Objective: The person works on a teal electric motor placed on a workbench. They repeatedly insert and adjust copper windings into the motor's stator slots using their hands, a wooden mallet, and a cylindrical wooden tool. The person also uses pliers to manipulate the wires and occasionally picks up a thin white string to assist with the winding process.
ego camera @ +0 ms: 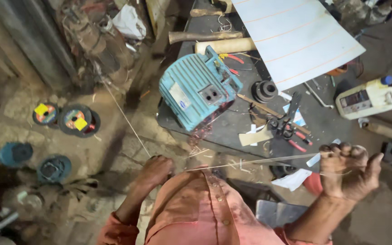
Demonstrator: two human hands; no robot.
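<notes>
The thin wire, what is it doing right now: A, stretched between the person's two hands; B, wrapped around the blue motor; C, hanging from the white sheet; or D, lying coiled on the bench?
A: the wire runs taut from the left hand to the right hand, both closed on it, in front of the blue motor.

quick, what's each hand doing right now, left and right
Left hand: closed around the thin wire.
Right hand: fisted, gripping the same wire, stretched taut between the two.
</notes>
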